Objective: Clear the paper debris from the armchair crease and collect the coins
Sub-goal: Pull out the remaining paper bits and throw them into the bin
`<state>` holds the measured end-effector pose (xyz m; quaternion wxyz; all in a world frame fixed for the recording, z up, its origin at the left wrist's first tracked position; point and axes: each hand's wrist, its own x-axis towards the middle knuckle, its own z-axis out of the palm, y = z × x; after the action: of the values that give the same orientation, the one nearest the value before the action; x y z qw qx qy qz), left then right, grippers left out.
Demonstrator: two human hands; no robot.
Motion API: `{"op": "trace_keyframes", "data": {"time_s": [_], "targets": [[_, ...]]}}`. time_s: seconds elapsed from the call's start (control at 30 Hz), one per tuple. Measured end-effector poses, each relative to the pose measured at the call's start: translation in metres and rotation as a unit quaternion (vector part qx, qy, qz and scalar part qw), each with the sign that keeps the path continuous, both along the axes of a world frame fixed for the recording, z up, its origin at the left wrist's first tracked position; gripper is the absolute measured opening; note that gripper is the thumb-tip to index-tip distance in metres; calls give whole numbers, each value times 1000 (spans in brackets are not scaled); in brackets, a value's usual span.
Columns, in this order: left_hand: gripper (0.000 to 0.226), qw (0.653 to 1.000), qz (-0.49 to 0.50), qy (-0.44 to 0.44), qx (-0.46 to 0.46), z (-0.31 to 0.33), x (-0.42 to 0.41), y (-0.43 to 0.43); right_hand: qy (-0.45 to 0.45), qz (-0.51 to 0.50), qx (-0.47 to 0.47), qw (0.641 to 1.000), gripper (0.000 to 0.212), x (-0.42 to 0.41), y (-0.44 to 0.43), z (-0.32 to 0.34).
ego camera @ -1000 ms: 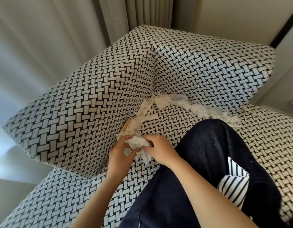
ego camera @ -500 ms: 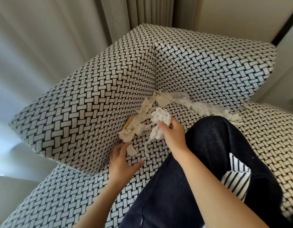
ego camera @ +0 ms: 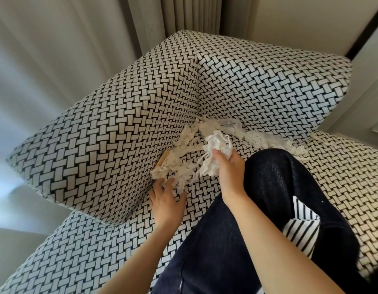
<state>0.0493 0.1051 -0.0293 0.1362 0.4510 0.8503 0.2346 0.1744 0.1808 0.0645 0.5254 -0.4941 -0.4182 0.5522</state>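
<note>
I noted the left hand (ego camera: 165,200) open on the seat cushion (ego camera: 205,200), fingers spread just beside the paper shreds (ego camera: 179,168). The right hand (ego camera: 228,170) clutched a crumpled paper wad (ego camera: 215,145) (held above the seat). Beyond, shreds lined the armchair crease (ego camera: 139,206) to the back corner.

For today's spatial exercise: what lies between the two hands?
Head view: loose paper shreds over patterned seat, between left hand and right hand gripping a wad.
</note>
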Motion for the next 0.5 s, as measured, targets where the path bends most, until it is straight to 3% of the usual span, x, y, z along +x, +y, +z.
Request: {"op": "trace_keyframes", "data": {"time_s": [0.13,0.27,0.4,0.5], "targets": [[34,994,-9,39,104,5,-1,-4,10,-4,-6,1000,5,0,1,1],[41,978,-120,44,165,17,-5,5,7,-11,-8,1000,15,-2,2,1],[73,972,-227,32,61,23,-11,27,4,-8,-7,1000,17,-3,0,0],[76,969,-240,43,-34,23,-12,44,-6,-5,-9,1000,13,-2,1,-1]]}}
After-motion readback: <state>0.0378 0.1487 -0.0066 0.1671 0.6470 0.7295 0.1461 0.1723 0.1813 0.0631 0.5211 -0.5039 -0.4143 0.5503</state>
